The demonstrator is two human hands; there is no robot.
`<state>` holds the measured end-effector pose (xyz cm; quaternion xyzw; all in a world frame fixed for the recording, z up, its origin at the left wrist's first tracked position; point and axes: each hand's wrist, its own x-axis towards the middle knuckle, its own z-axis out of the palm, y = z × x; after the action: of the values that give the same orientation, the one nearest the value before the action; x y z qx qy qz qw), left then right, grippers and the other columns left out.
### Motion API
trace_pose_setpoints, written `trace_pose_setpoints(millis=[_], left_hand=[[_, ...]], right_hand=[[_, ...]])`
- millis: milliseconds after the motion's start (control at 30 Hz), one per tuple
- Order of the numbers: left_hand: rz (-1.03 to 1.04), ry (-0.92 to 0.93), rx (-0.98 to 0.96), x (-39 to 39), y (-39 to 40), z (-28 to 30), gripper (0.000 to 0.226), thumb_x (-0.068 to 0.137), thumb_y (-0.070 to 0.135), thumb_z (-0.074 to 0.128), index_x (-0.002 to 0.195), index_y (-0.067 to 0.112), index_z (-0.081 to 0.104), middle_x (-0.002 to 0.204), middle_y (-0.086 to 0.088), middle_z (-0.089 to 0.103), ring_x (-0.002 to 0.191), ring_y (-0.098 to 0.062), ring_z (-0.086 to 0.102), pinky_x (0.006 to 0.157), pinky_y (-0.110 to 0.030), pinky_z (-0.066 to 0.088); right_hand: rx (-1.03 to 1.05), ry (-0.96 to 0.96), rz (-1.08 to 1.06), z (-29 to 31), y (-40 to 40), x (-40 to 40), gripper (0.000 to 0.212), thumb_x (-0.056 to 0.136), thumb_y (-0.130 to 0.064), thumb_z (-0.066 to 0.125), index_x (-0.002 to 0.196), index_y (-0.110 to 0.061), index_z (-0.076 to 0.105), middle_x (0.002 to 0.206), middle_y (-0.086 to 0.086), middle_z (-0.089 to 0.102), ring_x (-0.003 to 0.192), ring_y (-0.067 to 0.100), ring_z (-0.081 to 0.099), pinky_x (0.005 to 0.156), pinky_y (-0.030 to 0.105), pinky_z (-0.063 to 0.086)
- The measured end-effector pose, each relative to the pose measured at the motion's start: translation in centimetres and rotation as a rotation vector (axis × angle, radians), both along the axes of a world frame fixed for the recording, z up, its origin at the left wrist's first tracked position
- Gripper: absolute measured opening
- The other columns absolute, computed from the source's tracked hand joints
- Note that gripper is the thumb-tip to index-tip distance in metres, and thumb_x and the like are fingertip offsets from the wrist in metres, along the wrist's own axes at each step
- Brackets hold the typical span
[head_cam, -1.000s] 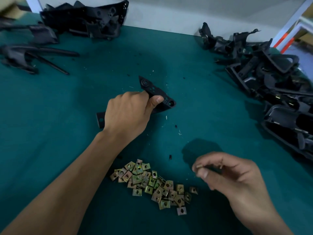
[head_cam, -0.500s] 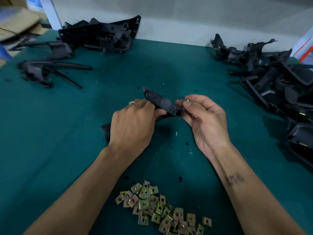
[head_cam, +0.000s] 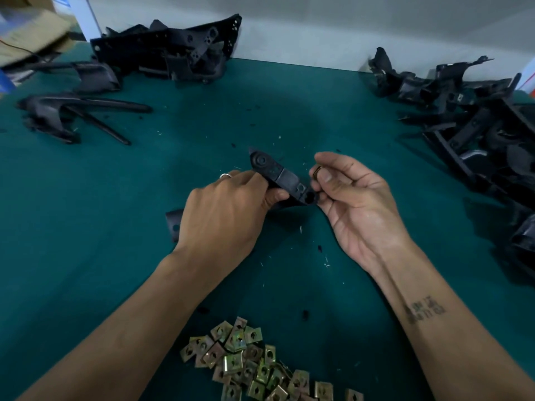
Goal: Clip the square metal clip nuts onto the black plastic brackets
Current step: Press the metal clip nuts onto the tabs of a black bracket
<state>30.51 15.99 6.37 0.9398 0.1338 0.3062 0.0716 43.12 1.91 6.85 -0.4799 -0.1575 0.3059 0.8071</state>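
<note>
— Head view: how much room is left on the green table (head_cam: 86, 215)?
— Bare cloth in the middle; black parts (head_cam: 477, 123) crowd the right edge and far left corner, loose nuts (head_cam: 249, 363) lie near.
— And the hands?
— Left hand (head_cam: 223, 215) grips the bracket (head_cam: 282, 178), a long black piece held above the cloth. Right hand (head_cam: 353, 204) pinches a brass-coloured nut (head_cam: 317, 170) beside its holed end.

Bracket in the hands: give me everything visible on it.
The black bracket is a long, flat, matte part that looks like moulded plastic, with a pointed far end bearing a round boss and a near end with a round hole. It lies aslant above the green table. The left hand grips its middle; another black end shows beyond the wrist. The right hand touches the holed end, pinching a clip nut not yet seated.
</note>
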Motion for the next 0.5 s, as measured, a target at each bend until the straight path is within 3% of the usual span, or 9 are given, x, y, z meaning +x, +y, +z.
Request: trace_pose_setpoints(millis=[500], left_hand=[[0.001,0.019,-0.016,-0.05,0.15,-0.06,0.049,0.101,0.046,0.035,0.077,0.010,0.056,0.072,-0.002,0.061,0.062,-0.033,0.059,0.047,-0.029,0.031]], right_hand=[[0.011,-0.041,-0.033,0.14,0.07,-0.36,0.023,0.081,0.001,0.068,0.104,-0.002,0.072,0.083,0.008,0.069,0.075,0.014,0.066,0.073,0.020,0.054]])
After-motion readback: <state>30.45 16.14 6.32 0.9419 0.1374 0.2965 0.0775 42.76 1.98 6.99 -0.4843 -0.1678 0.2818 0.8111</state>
